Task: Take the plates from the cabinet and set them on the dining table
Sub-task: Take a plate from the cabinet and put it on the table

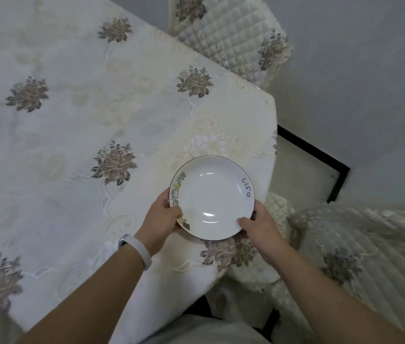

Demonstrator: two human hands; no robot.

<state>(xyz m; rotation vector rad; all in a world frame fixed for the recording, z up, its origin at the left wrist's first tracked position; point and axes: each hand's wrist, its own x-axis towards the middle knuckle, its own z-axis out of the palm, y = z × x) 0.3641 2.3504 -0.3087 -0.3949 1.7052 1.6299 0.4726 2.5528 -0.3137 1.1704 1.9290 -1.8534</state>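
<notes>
Both bare forearms are reaching forward from the bottom of the view and converging toward the middle. The left hand (163,216) is curling around the near-left rim of the plate (212,197), thumb lying over the top edge and the fingers tucked beneath, out of sight. A white band (138,250) is sitting on the left wrist. The right hand (258,225) is gripping the near-right rim, thumb pressing on the upper surface and pointing inward, the remaining fingers wrapping under. Both wrists are bending slightly inward. The hands are probably bearing the plate's weight, though contact underneath is not visible.
</notes>
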